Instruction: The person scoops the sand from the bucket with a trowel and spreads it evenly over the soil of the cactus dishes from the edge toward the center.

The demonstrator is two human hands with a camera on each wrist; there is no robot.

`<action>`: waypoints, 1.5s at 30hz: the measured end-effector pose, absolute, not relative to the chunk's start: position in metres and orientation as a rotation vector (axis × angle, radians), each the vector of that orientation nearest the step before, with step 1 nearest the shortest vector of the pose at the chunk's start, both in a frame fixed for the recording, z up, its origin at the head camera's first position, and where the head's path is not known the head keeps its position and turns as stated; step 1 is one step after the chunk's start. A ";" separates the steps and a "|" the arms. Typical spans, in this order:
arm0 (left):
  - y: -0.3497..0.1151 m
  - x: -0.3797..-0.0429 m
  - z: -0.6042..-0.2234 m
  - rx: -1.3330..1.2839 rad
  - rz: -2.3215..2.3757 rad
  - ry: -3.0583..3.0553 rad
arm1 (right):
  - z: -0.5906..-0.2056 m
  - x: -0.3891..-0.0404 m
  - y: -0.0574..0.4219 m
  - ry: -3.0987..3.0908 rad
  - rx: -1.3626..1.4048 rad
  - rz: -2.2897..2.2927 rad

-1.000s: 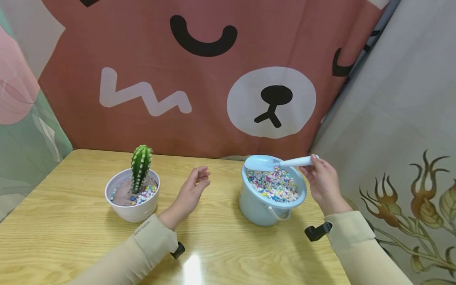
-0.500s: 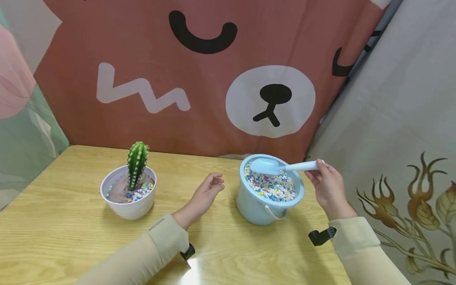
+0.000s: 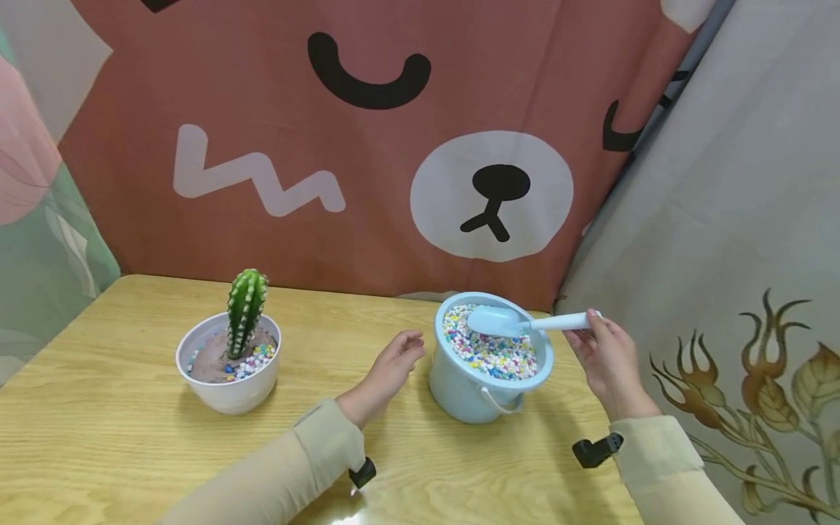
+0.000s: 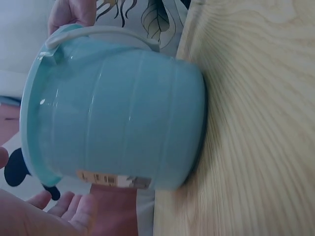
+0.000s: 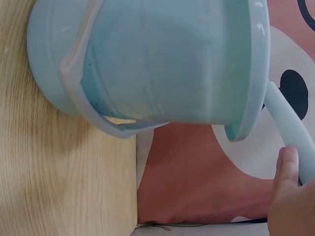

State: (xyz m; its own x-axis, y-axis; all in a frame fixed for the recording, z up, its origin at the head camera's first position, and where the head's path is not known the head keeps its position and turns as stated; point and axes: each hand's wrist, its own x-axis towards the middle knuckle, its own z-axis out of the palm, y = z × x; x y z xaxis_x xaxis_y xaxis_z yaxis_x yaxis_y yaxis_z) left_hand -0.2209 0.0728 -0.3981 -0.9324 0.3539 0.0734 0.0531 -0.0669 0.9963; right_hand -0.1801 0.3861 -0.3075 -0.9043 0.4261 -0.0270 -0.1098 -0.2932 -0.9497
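My right hand point(image 3: 607, 359) pinches the end of a light blue scoop's handle, and the scoop point(image 3: 496, 321) lies over the bucket's opening, its bowl close over the pebbles. The light blue bucket point(image 3: 463, 396) stands upright on the table, filled with small multicoloured pebbles point(image 3: 494, 355). Just left of it is my left hand point(image 3: 389, 370), fingers loosely bent and holding nothing. In the left wrist view, those fingers point(image 4: 74, 212) are near the bucket's rim. The right wrist view shows the scoop's handle point(image 5: 289, 123) between thumb and fingers, its bowl hidden by the bucket wall.
A white pot point(image 3: 239, 394) at the left holds a green cactus point(image 3: 246, 313) in brown soil, with a patch of coloured pebbles on one side. The bucket's white handle point(image 3: 502, 402) hangs down in front. Behind the wooden table point(image 3: 131, 452) hangs a bear-print curtain point(image 3: 295, 240).
My left hand has moved right, from mid-table to beside the bucket. My right hand has shifted slightly right and down, and the scoop's bowl has moved from the bucket's far rim to over the pebbles.
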 end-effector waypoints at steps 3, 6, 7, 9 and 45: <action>0.079 -0.222 -0.397 0.432 2.083 1.986 | -0.308 -0.177 0.388 -1.625 -0.398 2.236; 0.084 -0.223 -0.398 0.413 2.075 1.976 | -0.308 -0.175 0.390 -1.628 -0.409 2.217; 0.086 -0.224 -0.398 0.412 2.081 1.967 | -0.308 -0.174 0.391 -1.629 -0.410 2.212; 0.090 -0.226 -0.398 0.408 2.106 1.943 | -0.308 -0.172 0.392 -1.644 -0.414 2.193; 0.109 -0.229 -0.398 0.506 2.101 1.958 | -0.266 -0.179 0.435 -2.231 -0.203 1.612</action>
